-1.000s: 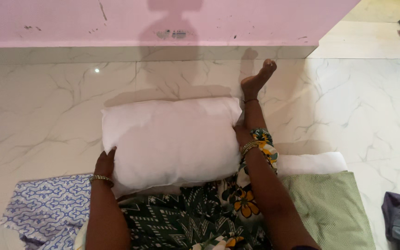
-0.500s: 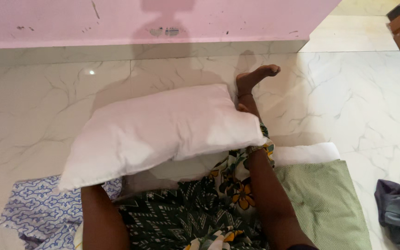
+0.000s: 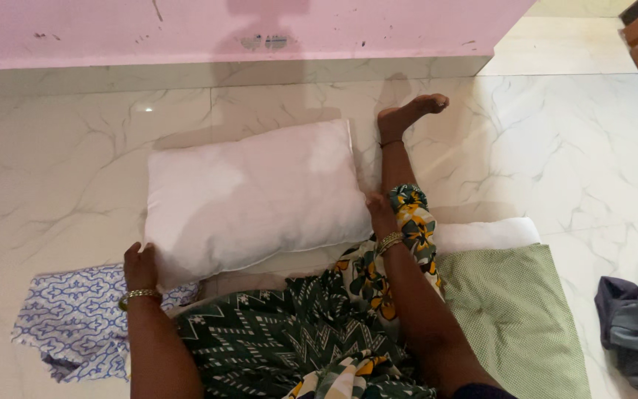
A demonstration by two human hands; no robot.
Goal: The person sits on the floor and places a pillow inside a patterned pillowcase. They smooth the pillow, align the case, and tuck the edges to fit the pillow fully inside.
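white pillow [image 3: 252, 196], pink wall [image 3: 186, 29], green cushion [image 3: 518, 310]

The pillow [image 3: 252, 196] hides the fingertips of both hands, and the grey cloth [image 3: 636, 332] runs off the right edge.

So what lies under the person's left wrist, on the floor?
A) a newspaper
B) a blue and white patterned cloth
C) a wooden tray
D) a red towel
B: the left hand grips the white pillow, and the blue and white patterned cloth lies spread beneath that wrist.
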